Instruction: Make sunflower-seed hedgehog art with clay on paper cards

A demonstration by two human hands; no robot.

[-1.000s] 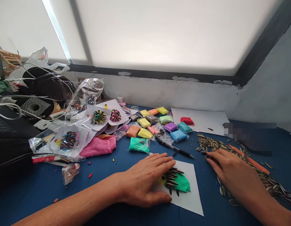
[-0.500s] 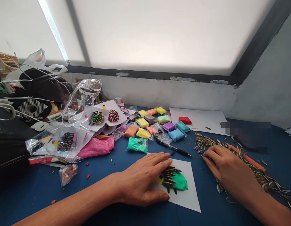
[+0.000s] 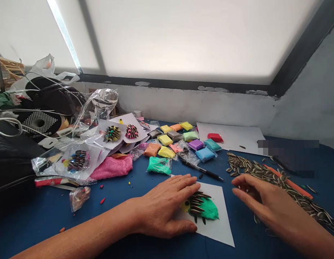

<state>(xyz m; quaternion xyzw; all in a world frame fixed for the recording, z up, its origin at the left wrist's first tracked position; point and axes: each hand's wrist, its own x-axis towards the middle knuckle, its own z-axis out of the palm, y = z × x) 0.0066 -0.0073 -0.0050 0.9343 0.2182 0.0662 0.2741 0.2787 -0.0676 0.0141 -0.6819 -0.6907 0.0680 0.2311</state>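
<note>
My left hand [image 3: 169, 205] lies flat with its fingers stretched out, pressing on a white paper sheet [image 3: 223, 230]. On the sheet is a green clay shape [image 3: 210, 208] with a yellow clay end [image 3: 185, 205] bearing a dark dot. Rows of striped sunflower seeds [image 3: 196, 203] stick into the clay, and my left fingers partly cover it. My right hand [image 3: 261, 196] hovers right of the sheet, beside a pile of loose sunflower seeds [image 3: 244, 165]. Its fingers curl inward, thumb and index tips slightly apart; whatever lies inside the curl is shadowed.
Behind the sheet lie a black pen [image 3: 202, 169] and several coloured clay packets [image 3: 167, 152]. An orange stick [image 3: 288, 181] rests among the seeds. At left are finished seed figures in plastic [image 3: 77, 160], a pink cloth [image 3: 113, 167] and a black bag [image 3: 13, 158].
My right hand has lifted off the seed pile and its thumb and index have parted a little from a pinch. My left hand stays on the sheet. The view has shifted slightly.
</note>
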